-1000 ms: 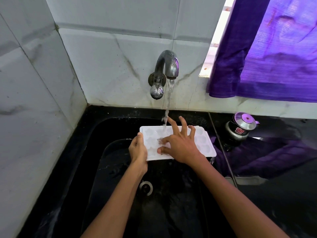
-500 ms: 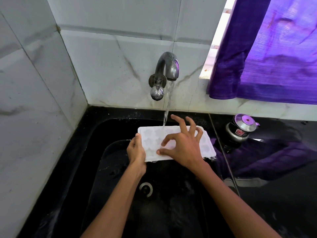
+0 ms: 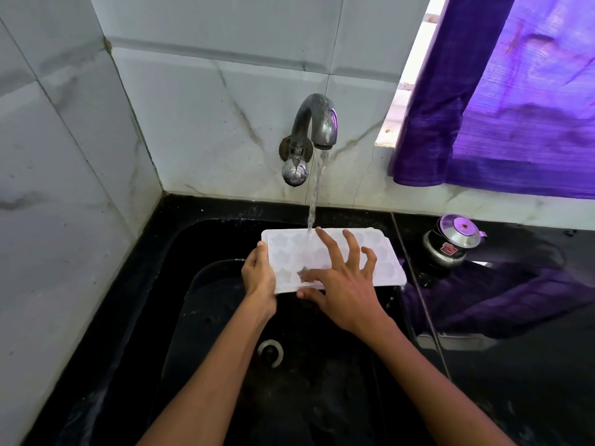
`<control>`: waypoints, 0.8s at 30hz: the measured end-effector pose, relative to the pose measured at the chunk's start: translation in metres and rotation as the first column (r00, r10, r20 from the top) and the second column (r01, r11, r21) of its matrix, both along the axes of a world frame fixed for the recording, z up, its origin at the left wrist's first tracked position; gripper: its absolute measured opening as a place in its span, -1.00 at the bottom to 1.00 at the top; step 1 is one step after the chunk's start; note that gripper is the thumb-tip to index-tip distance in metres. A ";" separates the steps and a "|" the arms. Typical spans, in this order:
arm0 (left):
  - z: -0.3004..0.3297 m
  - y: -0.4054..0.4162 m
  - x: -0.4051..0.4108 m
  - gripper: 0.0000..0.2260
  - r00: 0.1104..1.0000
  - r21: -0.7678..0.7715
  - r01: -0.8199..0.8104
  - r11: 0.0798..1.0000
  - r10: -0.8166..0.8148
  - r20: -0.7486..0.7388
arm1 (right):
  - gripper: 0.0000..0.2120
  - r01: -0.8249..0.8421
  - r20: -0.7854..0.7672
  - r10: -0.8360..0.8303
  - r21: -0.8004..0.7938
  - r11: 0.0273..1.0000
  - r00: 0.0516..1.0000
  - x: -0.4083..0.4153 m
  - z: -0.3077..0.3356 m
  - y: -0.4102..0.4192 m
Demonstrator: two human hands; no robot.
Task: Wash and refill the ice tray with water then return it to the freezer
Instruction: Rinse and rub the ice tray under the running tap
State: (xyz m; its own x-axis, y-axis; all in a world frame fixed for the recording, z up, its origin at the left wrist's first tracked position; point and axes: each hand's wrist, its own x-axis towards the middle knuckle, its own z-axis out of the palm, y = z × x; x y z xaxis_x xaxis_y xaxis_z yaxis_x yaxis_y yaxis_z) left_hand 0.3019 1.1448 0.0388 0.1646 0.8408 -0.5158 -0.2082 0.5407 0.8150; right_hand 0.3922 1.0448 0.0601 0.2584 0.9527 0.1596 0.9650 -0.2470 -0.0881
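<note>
A white ice tray [image 3: 289, 252] with star-shaped cells is held flat over the black sink [image 3: 199, 239], under the running tap [image 3: 317, 123]. The water stream [image 3: 314, 194] lands on the tray's far middle. My left hand [image 3: 259, 275] grips the tray's left end, thumb on top. My right hand [image 3: 344, 281] is spread over the tray's middle with fingers apart, fingertips touching the cells and thumb at the near edge. The hand hides part of the tray.
The sink drain [image 3: 270, 352] lies below the tray. A small steel pot with a lid [image 3: 450, 243] stands on the black counter to the right. A purple curtain [image 3: 515, 91] hangs at the upper right. Marble tile walls stand behind and to the left.
My right hand has spread its fingers wider and shifted slightly across the tray. The tray and my left hand have stayed in about the same place under the stream.
</note>
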 end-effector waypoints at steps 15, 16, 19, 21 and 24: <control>-0.005 -0.012 -0.006 -0.75 0.998 0.006 0.048 0.999 -0.048 -0.031 | -0.62 0.023 -0.100 -0.035 -0.118 0.993 0.994 0.000 0.011 -0.011; -0.005 -0.013 -0.007 -0.74 0.998 0.009 0.051 0.999 -0.050 -0.028 | -0.61 0.025 -0.114 -0.035 -0.089 0.996 0.993 0.000 0.010 -0.013; -0.005 -0.018 -0.008 -0.72 0.998 0.015 0.065 0.998 -0.065 -0.021 | -0.54 0.036 -0.230 -0.044 -0.037 0.999 0.972 0.001 0.011 -0.015; -0.005 -0.023 -0.008 -0.71 0.996 0.001 0.085 0.996 -0.085 -0.004 | -0.49 0.075 -0.326 -0.072 -0.003 0.997 0.943 0.001 0.014 -0.010; -0.004 -0.029 -0.008 -0.75 0.994 -0.007 0.112 0.994 -0.111 0.021 | -0.53 0.097 -0.285 -0.098 -0.017 0.995 0.953 0.003 0.017 0.004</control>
